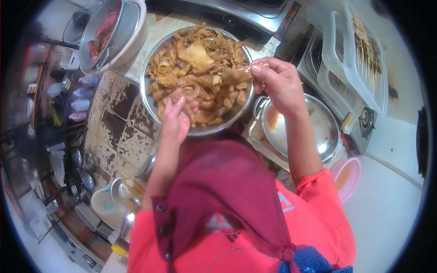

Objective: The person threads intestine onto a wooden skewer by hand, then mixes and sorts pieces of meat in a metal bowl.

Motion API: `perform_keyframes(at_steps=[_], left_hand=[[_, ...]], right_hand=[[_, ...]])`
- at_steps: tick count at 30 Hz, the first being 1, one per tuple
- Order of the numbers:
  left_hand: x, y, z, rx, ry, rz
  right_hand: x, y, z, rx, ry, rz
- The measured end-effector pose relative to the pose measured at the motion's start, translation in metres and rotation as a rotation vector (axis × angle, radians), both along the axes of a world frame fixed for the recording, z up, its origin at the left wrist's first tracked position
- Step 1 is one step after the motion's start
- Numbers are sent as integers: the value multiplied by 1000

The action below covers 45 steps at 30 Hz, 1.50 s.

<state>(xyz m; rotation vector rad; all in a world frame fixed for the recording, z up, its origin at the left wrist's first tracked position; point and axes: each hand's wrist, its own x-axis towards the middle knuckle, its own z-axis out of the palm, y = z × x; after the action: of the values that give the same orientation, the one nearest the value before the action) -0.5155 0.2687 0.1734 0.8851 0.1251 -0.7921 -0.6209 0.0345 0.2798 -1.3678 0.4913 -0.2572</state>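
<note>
A wide metal bowl [146, 102] is heaped with brown, sauce-coated strips and curled pieces of meat [195, 54]. Over its right rim, my right hand [281, 84] pinches a glossy brown piece of meat [237, 75] between thumb and fingers. My left hand [176, 118] reaches across the near left rim, its fingers curled at a looped piece of meat [193, 90] on top of the heap. The fingertips of this hand are partly hidden among the pieces, and both hands look wet.
Skewered meat [364, 45] fills clear plastic containers [353, 86] at the right. A two-handled metal pan [325, 139] sits beside my right forearm, near a pink bowl [348, 175]. At upper left stands a metal basin [84, 50] with red meat. A stove [268, 20] lies beyond.
</note>
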Motion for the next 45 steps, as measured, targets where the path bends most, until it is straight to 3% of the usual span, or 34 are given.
perform_keyframes(at_steps=[7, 12, 15, 17, 19, 21, 24, 25, 27, 28, 30, 31, 34, 35, 36, 37, 39, 40, 41, 42, 43, 44, 45], left_hand=[[-8, 26, -10, -129, 154, 16], [-15, 36, -5, -253, 271, -45], [-21, 49, 7, -264, 233, -97], [-24, 67, 5, -285, 259, -106], [-30, 88, 18, -279, 230, -96], [-39, 112, 17, -302, 225, -51], [-53, 156, 22, -102, 107, 76], [-61, 178, 20, -72, 75, 114], [-79, 222, 12, 172, -13, 295], [-85, 235, 11, 283, -53, 357], [-100, 281, 22, 629, -118, 496], [-108, 308, 8, 753, -149, 613], [-146, 383, -16, 1021, -30, 911], [-171, 420, -51, 1062, -124, 1035], [-200, 469, -96, 1458, -210, 865], [-224, 499, -108, 1691, -303, 696], [-245, 528, -135, 1192, -205, 882], [-231, 524, -115, 1515, -141, 528], [-219, 504, -96, 1417, -276, 683], [-219, 506, -106, 1868, -289, 455], [-210, 512, -112, 2320, -302, 201], [-186, 496, -108, 2192, -320, 226], [-160, 475, -91, 2071, -334, 247]], right_hand=[[-73, -29, 43, -8, -92, -105], [-143, -45, 25, -191, 141, -117], [-164, -54, -3, -378, 411, -95], [-179, -62, -28, -222, 428, -178], [-193, -67, -46, -8, 376, -452], [-244, -114, -94, 203, 367, -557], [-248, -96, -96, 127, 485, -802], [-267, -123, -116, 173, 504, -686], [-287, -154, -139, 151, 491, -616], [-278, -141, -136, 117, 456, -756], [-279, -139, -138, 51, 471, -783], [-275, -133, -137, 17, 470, -848], [-369, -285, -210, -23, 638, -613], [-336, -256, -181, -146, 678, -672], [-312, -236, -170, -283, 722, -688], [-297, -233, -167, -467, 795, -670], [-275, -235, -162, -936, 981, -626], [-259, -229, -163, -1044, 963, -643], [-205, -153, -122, -1141, 876, -559], [-169, -152, -125, -875, 747, -615], [-148, -154, -136, -1005, 631, -506], [-102, -97, -107, -731, 514, -419], [-73, -74, -111, -731, 401, -335]])
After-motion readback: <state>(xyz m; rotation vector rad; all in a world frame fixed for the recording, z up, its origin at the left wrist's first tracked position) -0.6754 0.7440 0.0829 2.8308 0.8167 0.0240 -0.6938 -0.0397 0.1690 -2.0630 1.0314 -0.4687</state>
